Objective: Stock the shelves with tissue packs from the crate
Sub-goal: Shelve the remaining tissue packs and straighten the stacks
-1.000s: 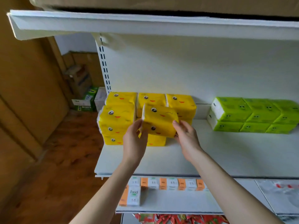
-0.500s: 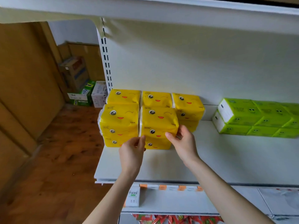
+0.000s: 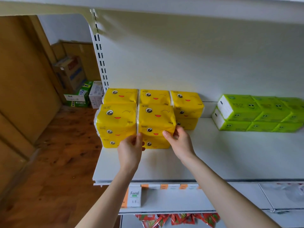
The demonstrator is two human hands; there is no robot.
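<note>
A yellow tissue pack (image 3: 156, 119) with a cartoon face lies on top of the front middle stack on the white shelf (image 3: 213, 158). My left hand (image 3: 130, 150) touches its lower left corner with the fingertips, at the seam with the neighbouring yellow stack (image 3: 116, 124). My right hand (image 3: 180, 143) pinches the lower right corner, thumb on the front face and fingers round the side. More yellow packs (image 3: 186, 106) stand stacked behind. Green tissue packs (image 3: 256, 112) lie stacked at the right. No crate is in view.
Another shelf board (image 3: 164, 7) hangs close above. A lower shelf holds a white Facial box (image 3: 134, 196) and orange price tags. Red snack bags (image 3: 174, 219) hang below. Cardboard and drink boxes (image 3: 74, 83) stand on the wooden floor at the left.
The yellow pack went from held in the air in front of the stacks down onto the front middle stack. Both hands slid to its lower corners, and the view moved closer.
</note>
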